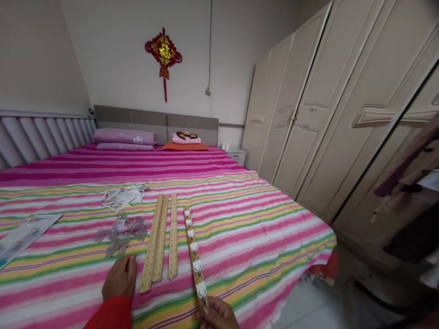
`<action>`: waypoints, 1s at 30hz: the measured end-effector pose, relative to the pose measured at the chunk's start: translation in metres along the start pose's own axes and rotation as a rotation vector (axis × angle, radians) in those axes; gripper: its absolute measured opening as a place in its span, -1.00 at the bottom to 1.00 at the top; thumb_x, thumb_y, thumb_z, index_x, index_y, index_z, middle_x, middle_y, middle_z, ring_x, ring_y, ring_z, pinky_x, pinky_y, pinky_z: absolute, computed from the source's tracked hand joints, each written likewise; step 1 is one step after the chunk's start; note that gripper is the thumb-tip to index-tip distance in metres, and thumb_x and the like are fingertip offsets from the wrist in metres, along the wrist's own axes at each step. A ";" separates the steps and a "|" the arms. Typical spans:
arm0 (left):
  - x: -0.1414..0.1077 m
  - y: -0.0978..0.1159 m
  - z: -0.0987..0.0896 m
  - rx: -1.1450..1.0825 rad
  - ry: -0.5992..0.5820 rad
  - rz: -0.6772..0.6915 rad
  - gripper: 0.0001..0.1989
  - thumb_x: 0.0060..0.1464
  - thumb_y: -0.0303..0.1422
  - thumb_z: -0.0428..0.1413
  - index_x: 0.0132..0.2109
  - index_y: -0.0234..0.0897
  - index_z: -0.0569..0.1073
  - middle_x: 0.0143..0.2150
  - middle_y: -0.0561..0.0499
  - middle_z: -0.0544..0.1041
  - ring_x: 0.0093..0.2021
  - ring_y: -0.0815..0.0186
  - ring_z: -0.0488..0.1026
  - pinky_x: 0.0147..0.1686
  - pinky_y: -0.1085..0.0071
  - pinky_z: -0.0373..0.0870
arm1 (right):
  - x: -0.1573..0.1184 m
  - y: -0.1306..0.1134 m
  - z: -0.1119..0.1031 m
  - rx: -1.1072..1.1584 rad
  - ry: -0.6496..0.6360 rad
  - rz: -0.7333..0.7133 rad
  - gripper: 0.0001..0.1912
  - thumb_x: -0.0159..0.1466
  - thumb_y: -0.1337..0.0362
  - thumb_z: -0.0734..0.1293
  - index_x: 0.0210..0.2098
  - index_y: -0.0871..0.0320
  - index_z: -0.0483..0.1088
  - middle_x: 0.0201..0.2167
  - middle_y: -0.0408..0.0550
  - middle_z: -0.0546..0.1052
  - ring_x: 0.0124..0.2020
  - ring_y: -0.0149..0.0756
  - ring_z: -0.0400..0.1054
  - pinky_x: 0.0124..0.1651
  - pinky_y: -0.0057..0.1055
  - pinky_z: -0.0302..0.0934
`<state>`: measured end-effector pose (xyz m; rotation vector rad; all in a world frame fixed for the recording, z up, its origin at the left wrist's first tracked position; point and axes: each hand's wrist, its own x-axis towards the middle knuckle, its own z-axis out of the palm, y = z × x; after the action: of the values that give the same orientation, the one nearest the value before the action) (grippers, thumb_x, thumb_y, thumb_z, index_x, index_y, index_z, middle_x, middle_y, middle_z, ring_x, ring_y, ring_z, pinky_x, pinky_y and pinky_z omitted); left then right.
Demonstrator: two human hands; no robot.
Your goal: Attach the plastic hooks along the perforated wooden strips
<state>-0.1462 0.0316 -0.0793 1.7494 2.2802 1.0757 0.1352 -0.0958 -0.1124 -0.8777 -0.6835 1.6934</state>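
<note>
My right hand [219, 314] grips the near end of a wooden strip [193, 260] between thumb and fingers. Several white adhesive hooks [196, 266] sit in a row along this strip. Three bare wooden strips with rows of small dark holes lie to its left: one strip [173, 237] stands alone, while another [160, 246] lies against the leftmost strip [151, 251]. My left hand [120, 276] is closed like a fist, resting on the striped sheet left of the strips; nothing shows in it. Beyond it lies a pile of small clear packets [123, 230].
Clear plastic packaging [125, 196] lies farther back on the bed, and a flat clear package [29, 235] lies at far left. Folded bedding [125, 137] rests by the headboard [137, 119]. Wardrobes [308, 109] stand right of the bed, with hanging clothes [411, 183] nearby.
</note>
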 end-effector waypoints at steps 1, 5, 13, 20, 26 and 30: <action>0.001 -0.003 0.001 0.006 -0.006 0.005 -0.62 0.17 -0.14 -0.22 -0.26 -0.21 0.43 -0.24 -0.07 0.51 -0.22 0.21 0.41 -0.31 0.37 0.29 | 0.000 -0.003 -0.003 0.006 -0.002 -0.008 -0.63 -0.07 0.04 0.53 -0.44 0.21 0.52 -0.51 -0.03 0.55 -0.70 -0.54 0.25 -0.66 -0.61 0.03; 0.007 -0.013 0.006 0.019 -0.051 0.015 -0.61 0.14 -0.15 -0.19 -0.24 -0.24 0.45 -0.22 -0.11 0.52 -0.19 0.18 0.43 -0.26 0.33 0.33 | -0.003 -0.024 -0.016 0.077 0.008 -0.057 -0.64 -0.08 0.12 0.55 -0.43 0.26 0.51 -0.53 -0.03 0.55 -0.70 -0.56 0.25 -0.65 -0.62 0.06; 0.010 -0.018 0.008 0.031 -0.042 0.034 -0.62 0.09 -0.14 -0.15 -0.23 -0.26 0.46 -0.20 -0.14 0.53 -0.17 0.12 0.45 -0.16 0.25 0.36 | 0.003 -0.120 -0.056 0.018 0.222 -0.250 -0.70 -0.05 0.22 0.54 -0.37 0.26 0.53 -0.50 -0.07 0.53 -0.64 -0.56 0.26 -0.56 -0.63 0.19; 0.009 -0.023 0.014 0.037 -0.010 0.034 -0.58 0.08 -0.11 -0.17 -0.23 -0.27 0.47 -0.21 -0.17 0.53 -0.19 0.11 0.46 -0.18 0.22 0.38 | 0.025 -0.172 -0.118 -0.040 0.324 -0.326 -0.67 -0.12 0.22 0.57 -0.39 0.25 0.55 -0.53 -0.11 0.53 -0.61 -0.55 0.29 -0.54 -0.65 0.24; 0.012 -0.029 0.017 0.034 -0.004 0.058 -0.61 0.07 -0.13 -0.13 -0.25 -0.26 0.47 -0.23 -0.15 0.53 -0.20 0.11 0.47 -0.20 0.23 0.40 | 0.032 -0.181 -0.147 -0.050 0.392 -0.304 -0.67 -0.17 0.21 0.58 -0.46 0.26 0.53 -0.55 -0.10 0.53 -0.63 -0.53 0.28 -0.57 -0.64 0.26; 0.009 -0.029 0.018 0.048 0.024 0.085 -0.63 0.08 -0.15 -0.13 -0.25 -0.25 0.47 -0.23 -0.12 0.53 -0.21 0.13 0.46 -0.24 0.27 0.39 | 0.031 -0.173 -0.148 -0.054 0.426 -0.321 -0.65 -0.16 0.20 0.56 -0.41 0.26 0.52 -0.55 -0.11 0.54 -0.64 -0.51 0.27 -0.61 -0.63 0.25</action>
<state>-0.1648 0.0446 -0.1056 1.8767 2.2831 1.0707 0.3458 -0.0156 -0.0651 -1.0636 -0.5438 1.1592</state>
